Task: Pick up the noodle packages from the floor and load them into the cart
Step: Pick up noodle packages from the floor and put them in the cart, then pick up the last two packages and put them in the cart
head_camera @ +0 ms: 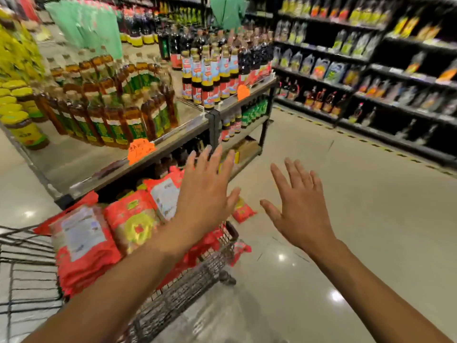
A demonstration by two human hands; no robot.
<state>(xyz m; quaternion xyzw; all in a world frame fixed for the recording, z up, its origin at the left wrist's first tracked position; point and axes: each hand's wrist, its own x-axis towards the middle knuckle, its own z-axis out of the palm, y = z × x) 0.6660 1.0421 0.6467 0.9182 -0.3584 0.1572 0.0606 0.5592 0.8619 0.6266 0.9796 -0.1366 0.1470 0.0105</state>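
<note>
Both hands empty w/ fingers spread: left hand (205,194) over the wire cart (188,288) at lower left, right hand (300,206) center frame. Cart's piled w/ red noodle packs (84,243); one more pack (243,211) lies on the floor (358,219) between the hands, just past the cart. Beyond, a display table (81,167) of bottles (116,112) crowds the cart's far side; dark shelves (371,78) upper right.

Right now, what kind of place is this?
A supermarket aisle, most likely: bottled sauces with orange price tags on a display table, stocked shelving along the aisle, and a wire cart full of red noodle packages.

Glossy tiled floor (346,219), stocked shelves (371,78).
</note>
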